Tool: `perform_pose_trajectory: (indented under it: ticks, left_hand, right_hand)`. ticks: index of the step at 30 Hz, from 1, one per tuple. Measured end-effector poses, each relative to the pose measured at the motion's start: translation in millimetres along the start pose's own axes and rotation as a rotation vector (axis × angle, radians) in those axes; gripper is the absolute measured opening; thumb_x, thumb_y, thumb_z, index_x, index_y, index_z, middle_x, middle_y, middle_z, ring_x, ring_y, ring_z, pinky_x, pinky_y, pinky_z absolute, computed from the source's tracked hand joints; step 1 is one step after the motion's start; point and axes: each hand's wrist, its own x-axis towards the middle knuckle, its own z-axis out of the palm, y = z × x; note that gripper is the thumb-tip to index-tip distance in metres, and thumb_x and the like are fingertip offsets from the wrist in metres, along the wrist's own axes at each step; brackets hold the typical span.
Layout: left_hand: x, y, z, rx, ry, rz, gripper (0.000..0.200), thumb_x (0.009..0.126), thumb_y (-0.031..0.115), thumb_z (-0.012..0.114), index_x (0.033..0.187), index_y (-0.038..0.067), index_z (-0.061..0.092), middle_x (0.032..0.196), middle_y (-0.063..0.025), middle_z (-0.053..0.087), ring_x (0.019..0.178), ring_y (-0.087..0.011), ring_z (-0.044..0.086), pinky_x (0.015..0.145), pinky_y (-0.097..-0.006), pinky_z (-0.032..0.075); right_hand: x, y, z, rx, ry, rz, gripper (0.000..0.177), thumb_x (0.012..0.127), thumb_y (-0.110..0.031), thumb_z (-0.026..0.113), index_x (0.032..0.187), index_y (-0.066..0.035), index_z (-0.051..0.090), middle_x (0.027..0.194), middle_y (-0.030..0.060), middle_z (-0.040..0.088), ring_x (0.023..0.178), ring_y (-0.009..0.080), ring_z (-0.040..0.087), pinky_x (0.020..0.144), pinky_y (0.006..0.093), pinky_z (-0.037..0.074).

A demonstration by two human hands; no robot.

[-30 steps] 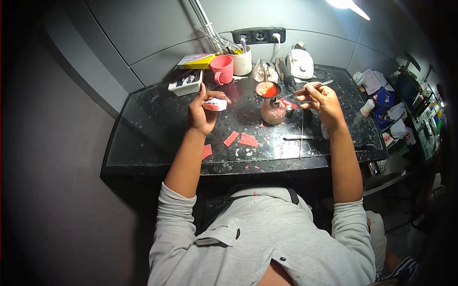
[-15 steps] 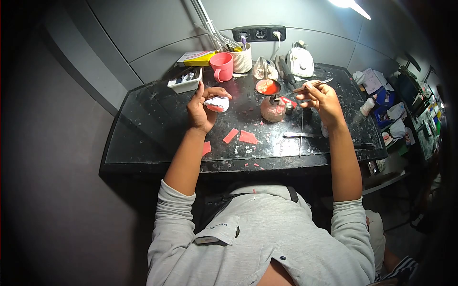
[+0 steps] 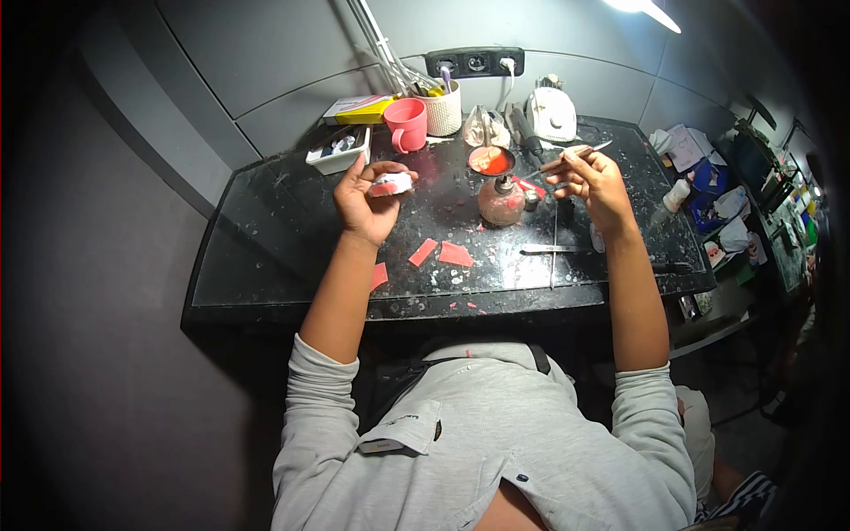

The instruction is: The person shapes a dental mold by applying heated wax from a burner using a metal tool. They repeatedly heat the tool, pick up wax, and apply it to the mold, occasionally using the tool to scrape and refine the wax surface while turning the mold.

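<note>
My left hand (image 3: 365,202) grips a white plaster dental model (image 3: 392,183) with pink wax on it, raised above the table's left half. In my right hand (image 3: 598,188) is a wax knife (image 3: 558,165) with a brown handle, its metal end pointing left toward the burner. A round glass spirit burner (image 3: 501,205) with pinkish contents stands between the hands. Behind it sits a small dark pan (image 3: 492,161) of red and pink wax. Pink wax sheet pieces (image 3: 455,255) lie nearer the front edge.
A pink mug (image 3: 405,124), a white tray (image 3: 338,161) and a woven pot (image 3: 443,111) of tools stand at the back left. A white device (image 3: 551,115) sits at the back right. Metal instruments (image 3: 553,250) lie on the black table (image 3: 266,257). Another cluttered bench adjoins on the right.
The dental model has turned in my left hand, showing its pink wax more to the left. My right hand keeps the wax knife near the burner. The whole view has shifted slightly.
</note>
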Motion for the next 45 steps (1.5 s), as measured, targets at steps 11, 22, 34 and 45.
perform_pose_trajectory:
  ticks: [11, 22, 34, 45]
  left_hand:
    - [-6.2, -2.3, 19.4, -0.231, 0.275, -0.131, 0.071, 0.098, 0.051, 0.051, 0.129, -0.012, 0.056, 0.109, -0.0303, 0.062, 0.116, -0.0512, 0.054, 0.107, -0.0536, 0.044]
    - [0.5, -7.6, -9.9, -0.397, 0.227, -0.175, 0.076, 0.101, 0.046, 0.045, 0.144, -0.015, 0.029, 0.141, -0.0382, 0.040, 0.129, -0.0587, 0.040, 0.105, -0.0597, 0.046]
    - [-1.7, -3.9, -1.3, -0.320, 0.028, -0.237, 0.080, 0.100, 0.053, 0.045, 0.138, -0.017, 0.036, 0.136, -0.0411, 0.045, 0.122, -0.0603, 0.048, 0.098, -0.0583, 0.052]
    - [-15.1, -17.9, 30.5, 0.375, -0.325, -0.449, 0.071, 0.106, 0.055, 0.023, 0.130, -0.005, 0.051, 0.099, -0.0218, 0.067, 0.078, -0.0271, 0.070, 0.057, -0.0350, 0.058]
  right_hand:
    - [-1.5, 10.5, 17.4, -0.155, 0.024, -0.428, 0.016, 0.099, -0.012, 0.063, 0.111, -0.001, 0.062, 0.098, 0.0120, 0.071, 0.084, 0.0195, 0.072, 0.062, 0.0303, 0.061]
    - [-5.2, 1.9, 12.1, -0.069, 0.053, -0.426, 0.014, 0.097, -0.008, 0.064, 0.107, 0.003, 0.062, 0.097, 0.0163, 0.072, 0.084, 0.0234, 0.073, 0.062, 0.0317, 0.061]
    - [-7.9, -0.1, 11.2, -0.097, -0.127, -0.399, 0.015, 0.092, 0.002, 0.058, 0.106, 0.004, 0.064, 0.104, 0.0195, 0.071, 0.093, 0.0250, 0.072, 0.072, 0.0361, 0.063]
    - [-13.9, -4.1, 20.7, 0.036, -0.203, -0.400, 0.016, 0.093, -0.004, 0.059, 0.107, 0.002, 0.062, 0.106, 0.0211, 0.070, 0.094, 0.0257, 0.071, 0.069, 0.0342, 0.062]
